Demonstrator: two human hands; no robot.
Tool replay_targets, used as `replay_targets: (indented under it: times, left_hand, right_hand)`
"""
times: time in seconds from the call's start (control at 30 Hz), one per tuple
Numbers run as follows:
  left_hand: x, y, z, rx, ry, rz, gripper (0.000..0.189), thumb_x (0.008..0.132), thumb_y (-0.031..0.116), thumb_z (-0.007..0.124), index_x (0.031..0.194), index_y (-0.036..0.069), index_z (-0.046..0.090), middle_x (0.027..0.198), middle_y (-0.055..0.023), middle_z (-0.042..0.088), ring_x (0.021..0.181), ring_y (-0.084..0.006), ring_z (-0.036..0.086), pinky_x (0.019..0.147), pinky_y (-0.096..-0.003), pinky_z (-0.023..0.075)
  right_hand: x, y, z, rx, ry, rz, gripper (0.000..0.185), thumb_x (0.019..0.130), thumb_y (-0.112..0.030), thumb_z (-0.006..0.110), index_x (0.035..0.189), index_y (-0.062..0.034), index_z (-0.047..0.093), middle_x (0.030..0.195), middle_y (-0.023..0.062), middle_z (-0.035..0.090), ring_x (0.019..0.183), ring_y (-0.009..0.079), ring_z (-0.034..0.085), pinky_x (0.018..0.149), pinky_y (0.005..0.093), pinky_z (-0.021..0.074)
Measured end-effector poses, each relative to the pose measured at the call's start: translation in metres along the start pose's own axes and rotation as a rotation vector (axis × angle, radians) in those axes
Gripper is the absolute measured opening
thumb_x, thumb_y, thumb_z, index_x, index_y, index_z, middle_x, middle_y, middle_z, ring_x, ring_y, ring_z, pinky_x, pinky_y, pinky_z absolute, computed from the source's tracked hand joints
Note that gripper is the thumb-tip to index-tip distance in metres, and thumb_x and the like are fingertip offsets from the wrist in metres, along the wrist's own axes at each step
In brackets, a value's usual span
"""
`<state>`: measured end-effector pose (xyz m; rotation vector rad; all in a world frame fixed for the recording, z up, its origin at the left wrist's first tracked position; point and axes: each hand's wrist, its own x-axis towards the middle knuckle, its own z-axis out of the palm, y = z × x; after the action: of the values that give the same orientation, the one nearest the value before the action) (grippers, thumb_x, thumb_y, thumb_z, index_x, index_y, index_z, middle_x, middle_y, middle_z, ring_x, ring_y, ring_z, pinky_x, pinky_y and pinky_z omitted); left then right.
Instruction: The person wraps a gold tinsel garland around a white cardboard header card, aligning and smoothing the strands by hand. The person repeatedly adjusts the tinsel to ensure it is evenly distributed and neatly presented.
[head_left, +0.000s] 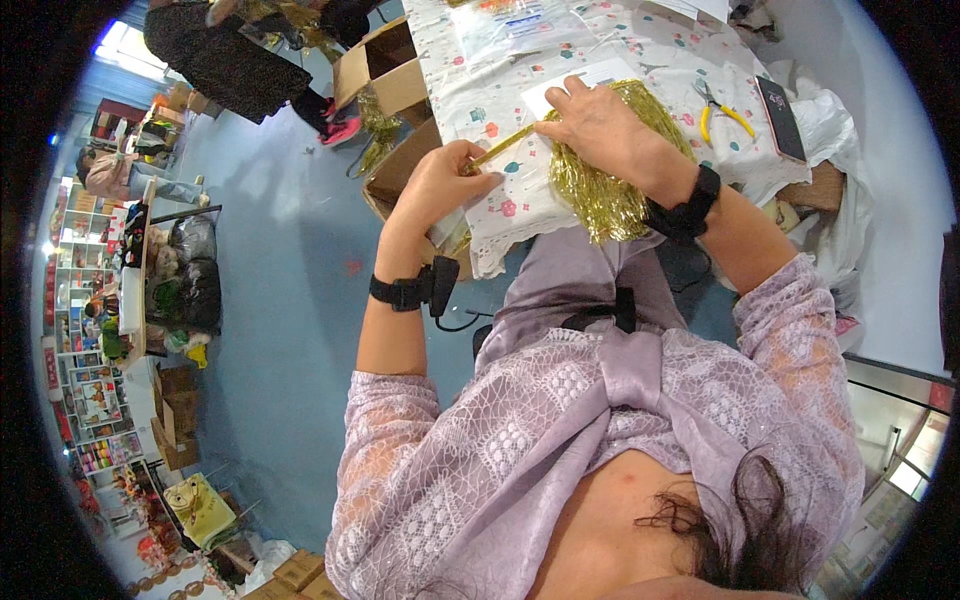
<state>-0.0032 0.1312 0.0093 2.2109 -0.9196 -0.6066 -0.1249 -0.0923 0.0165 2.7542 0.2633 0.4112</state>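
A bundle of gold tinsel fringe lies at the near edge of the cloth-covered table, its strands hanging down over the edge. My right hand grips the fringe's top band near its left end. From there a narrow gold band stretches left to my left hand, which pinches its end between thumb and fingers. Partly under the fringe and my right hand is a white card. Yellow-handled pliers rest open on the cloth to the right of the fringe.
A smartphone lies at the table's right edge, beside white plastic bags. Open cardboard boxes with gold tinsel stand left of the table. Another person in dark clothes is beyond them; a further person is at the far left.
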Motion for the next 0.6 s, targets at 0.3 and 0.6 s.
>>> replay_targets:
  times: [0.3,0.6]
  left_hand:
    - [0.002,-0.017,0.017,-0.144,0.363,0.106,0.027,0.082,0.011,0.069,0.107,0.0,0.07,0.085,-0.0104,0.07,0.076,-0.0141,0.065,0.071,-0.0294,0.0509]
    - [-0.005,-0.034,0.019,-0.112,0.436,0.029,0.02,0.088,0.014,0.07,0.102,-0.001,0.071,0.083,-0.0027,0.069,0.073,-0.0078,0.06,0.069,-0.0237,0.0495]
  right_hand:
    - [0.001,0.0,0.002,0.017,0.007,0.002,0.017,0.079,-0.014,0.064,0.094,-0.0148,0.072,0.102,0.0057,0.059,0.105,0.0246,0.057,0.075,0.0312,0.0566]
    - [0.002,-0.001,0.002,0.031,-0.028,0.003,0.018,0.081,-0.012,0.063,0.097,-0.0138,0.072,0.107,0.0076,0.059,0.108,0.0245,0.057,0.079,0.032,0.0574]
